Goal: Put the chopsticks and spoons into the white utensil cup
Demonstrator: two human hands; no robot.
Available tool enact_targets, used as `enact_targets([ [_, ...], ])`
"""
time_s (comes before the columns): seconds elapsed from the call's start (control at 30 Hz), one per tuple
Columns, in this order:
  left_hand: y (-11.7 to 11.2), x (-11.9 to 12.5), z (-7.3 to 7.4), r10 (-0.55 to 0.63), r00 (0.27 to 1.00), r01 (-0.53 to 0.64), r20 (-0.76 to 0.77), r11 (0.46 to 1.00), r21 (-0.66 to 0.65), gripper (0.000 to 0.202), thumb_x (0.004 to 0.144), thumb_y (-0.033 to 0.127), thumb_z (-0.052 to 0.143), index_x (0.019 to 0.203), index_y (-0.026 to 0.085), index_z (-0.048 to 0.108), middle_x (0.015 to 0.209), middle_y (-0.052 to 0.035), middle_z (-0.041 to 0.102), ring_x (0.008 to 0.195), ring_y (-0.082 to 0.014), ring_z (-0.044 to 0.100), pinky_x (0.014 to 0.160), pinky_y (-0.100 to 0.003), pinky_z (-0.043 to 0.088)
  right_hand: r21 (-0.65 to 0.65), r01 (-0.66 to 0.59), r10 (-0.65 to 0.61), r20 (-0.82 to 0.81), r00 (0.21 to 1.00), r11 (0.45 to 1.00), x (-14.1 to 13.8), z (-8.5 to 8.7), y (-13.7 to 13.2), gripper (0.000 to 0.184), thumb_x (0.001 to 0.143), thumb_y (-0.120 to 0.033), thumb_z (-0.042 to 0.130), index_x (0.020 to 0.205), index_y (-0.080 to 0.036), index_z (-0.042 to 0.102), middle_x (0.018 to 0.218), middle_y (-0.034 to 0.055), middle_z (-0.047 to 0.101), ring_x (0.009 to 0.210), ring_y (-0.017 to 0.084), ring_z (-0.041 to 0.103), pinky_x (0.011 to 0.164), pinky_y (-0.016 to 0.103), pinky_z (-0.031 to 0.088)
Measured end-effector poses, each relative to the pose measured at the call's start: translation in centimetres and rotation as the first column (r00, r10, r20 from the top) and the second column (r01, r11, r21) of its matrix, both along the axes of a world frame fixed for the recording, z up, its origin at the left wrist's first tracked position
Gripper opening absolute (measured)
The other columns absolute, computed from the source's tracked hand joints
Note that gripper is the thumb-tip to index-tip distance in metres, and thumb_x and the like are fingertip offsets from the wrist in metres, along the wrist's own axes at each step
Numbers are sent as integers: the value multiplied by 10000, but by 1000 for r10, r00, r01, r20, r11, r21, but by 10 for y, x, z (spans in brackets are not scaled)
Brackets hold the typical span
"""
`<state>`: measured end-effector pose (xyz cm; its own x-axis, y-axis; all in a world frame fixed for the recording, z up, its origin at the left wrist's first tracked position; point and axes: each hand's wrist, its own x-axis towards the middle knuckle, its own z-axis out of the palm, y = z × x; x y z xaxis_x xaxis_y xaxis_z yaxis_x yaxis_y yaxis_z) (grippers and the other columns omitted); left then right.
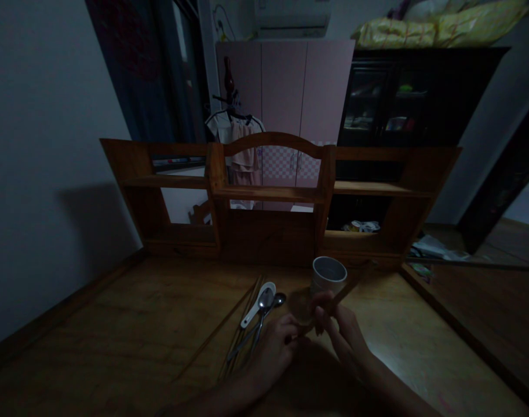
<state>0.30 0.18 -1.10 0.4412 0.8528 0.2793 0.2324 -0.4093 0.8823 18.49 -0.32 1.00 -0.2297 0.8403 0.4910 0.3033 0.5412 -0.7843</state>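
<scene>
Both my hands are on a wooden spoon (pixel 299 305), held a little above the tabletop with its handle slanting up to the right. My right hand (pixel 343 331) pinches it where the handle meets the bowl. Fingers of my left hand (pixel 276 346) are curled against the lower edge of the bowl. Just behind the spoon stands a grey cup (pixel 329 271), its lower front partly covered by my right fingers. Left of my hands lie a white spoon (pixel 252 313), metal spoons (pixel 266 299) crossing over it, and several thin chopsticks (pixel 212 334).
A wooden shelf unit (pixel 270 194) rises along the back of the wooden table (pixel 116 341). The wall (pixel 51 174) borders the left side. Behind are a pink wardrobe (pixel 283 87), hanging clothes (pixel 242 139) and a dark cabinet (pixel 386 98).
</scene>
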Motion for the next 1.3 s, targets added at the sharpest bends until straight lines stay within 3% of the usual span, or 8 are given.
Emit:
enact_targets([
  [0.4, -4, -1, 13, 15, 999, -15, -41, 1000, 6, 233, 831, 148, 547, 908, 249, 743, 974, -18, 678, 970, -166, 597, 879, -245, 432, 2, -21, 21, 17, 1000, 1000, 0, -1, 1, 258, 1019, -383, 386, 1037, -180, 544, 747, 11, 546, 650, 160, 548, 593, 269, 421],
  [0.73, -5, -2, 9, 6, 999, -6, -33, 1000, 1, 225, 868, 208, 533, 956, 253, 735, 954, -24, 662, 922, -174, 594, 823, -258, 435, 23, -12, 11, 37, 999, 1000, 0, 1, -2, 285, 1017, -389, 385, 945, -178, 563, 759, 25, 561, 673, 172, 550, 620, 276, 418],
  [0.97, -5, -2, 12, 4, 999, -5, -39, 1000, -21, 223, 854, 184, 521, 917, 234, 729, 956, -30, 645, 931, -178, 588, 835, -268, 431, 24, 22, -24, 69, 997, 999, 1, -3, -2, 289, 1014, -402, 377, 929, -183, 546, 728, 20, 546, 657, 180, 534, 621, 282, 406],
  [1.3, -2, 0, 3, 30, 999, -30, -38, 999, -13, 210, 810, 127, 520, 826, 214, 711, 949, -23, 642, 920, -164, 584, 815, -251, 424, 14, -21, 20, 58, 998, 1000, -2, 6, -4, 275, 1019, -384, 362, 933, -186, 533, 761, 14, 521, 692, 172, 515, 645, 284, 390],
])
